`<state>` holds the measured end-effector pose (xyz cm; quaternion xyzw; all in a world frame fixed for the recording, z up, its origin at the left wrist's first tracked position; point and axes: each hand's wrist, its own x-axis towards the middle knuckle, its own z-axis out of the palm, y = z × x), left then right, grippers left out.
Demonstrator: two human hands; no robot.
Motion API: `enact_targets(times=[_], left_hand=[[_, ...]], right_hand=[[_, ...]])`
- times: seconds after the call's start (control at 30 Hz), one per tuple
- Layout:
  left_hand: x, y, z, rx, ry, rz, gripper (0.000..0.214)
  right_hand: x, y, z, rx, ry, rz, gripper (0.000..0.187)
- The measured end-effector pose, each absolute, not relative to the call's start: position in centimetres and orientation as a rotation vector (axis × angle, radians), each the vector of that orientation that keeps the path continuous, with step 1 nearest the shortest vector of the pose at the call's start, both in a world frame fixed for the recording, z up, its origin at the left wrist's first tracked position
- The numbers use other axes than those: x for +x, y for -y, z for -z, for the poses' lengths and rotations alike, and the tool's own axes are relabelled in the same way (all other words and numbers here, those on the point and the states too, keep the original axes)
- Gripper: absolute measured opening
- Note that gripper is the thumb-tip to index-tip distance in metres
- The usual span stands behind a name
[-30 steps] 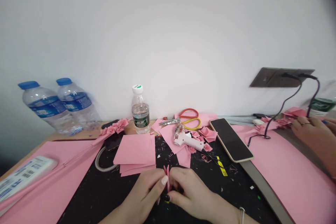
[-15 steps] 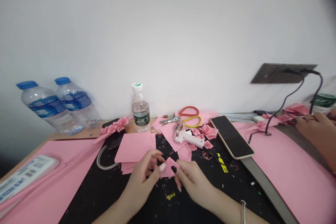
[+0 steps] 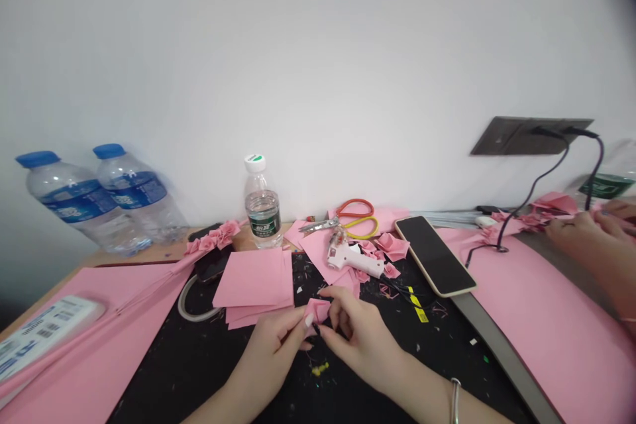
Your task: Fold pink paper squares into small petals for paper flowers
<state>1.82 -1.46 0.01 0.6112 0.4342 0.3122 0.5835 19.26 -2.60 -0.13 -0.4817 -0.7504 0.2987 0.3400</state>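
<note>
Low in the middle, a small folded piece of pink paper (image 3: 318,309) is raised above the black work mat. My left hand (image 3: 276,342) pinches its left side between thumb and fingers. On the other side my right hand (image 3: 362,338) curls round the paper's right edge, index finger above and thumb below; part of the grip is hidden. Just behind my left hand lies a stack of pink paper squares (image 3: 253,278). Beyond my right hand rest a white glue gun (image 3: 354,260) and several folded pink paper flowers (image 3: 392,246).
Scissors (image 3: 358,218) with red and yellow handles lie near the wall. A phone (image 3: 437,255) is on the right, a water bottle (image 3: 264,215) behind the stack. Two larger bottles (image 3: 82,202) lean at left. Another person's hand (image 3: 591,238) works at far right, past cables (image 3: 539,179).
The paper has turned in my hands and now shows a raised, folded shape. My right index finger has lifted over its top edge. The view has shifted slightly.
</note>
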Motion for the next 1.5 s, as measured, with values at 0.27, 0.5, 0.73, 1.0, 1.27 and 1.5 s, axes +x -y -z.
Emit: enact_targets(times=[0.27, 0.5, 0.73, 1.0, 1.27, 1.5], left_hand=[[2.0, 1.6, 0.0, 1.358, -0.999, -0.785, 0.030], [2.1, 1.7, 0.1, 1.341, -0.981, -0.774, 0.028], [2.6, 2.0, -0.1, 1.167, -0.943, -0.740, 0.025], [2.8, 1.8, 0.3, 1.031, -0.999, -0.734, 0.033], [2.6, 1.8, 0.4, 0.833, -0.959, -0.864, 0.032], [2.4, 1.6, -0.1, 0.843, -0.945, -0.834, 0.029]], right_hand=[[19.1, 2.7, 0.3, -1.195, 1.915, -0.767, 0.038], [18.9, 2.4, 0.4, -1.217, 1.736, -0.818, 0.036], [18.8, 2.4, 0.0, -1.165, 1.727, -0.659, 0.025], [19.0, 2.2, 0.3, -1.116, 1.860, -0.526, 0.023], [19.2, 2.9, -1.2, -1.101, 2.176, -0.503, 0.046], [19.4, 3.0, -1.2, -1.070, 2.234, -0.500, 0.053]])
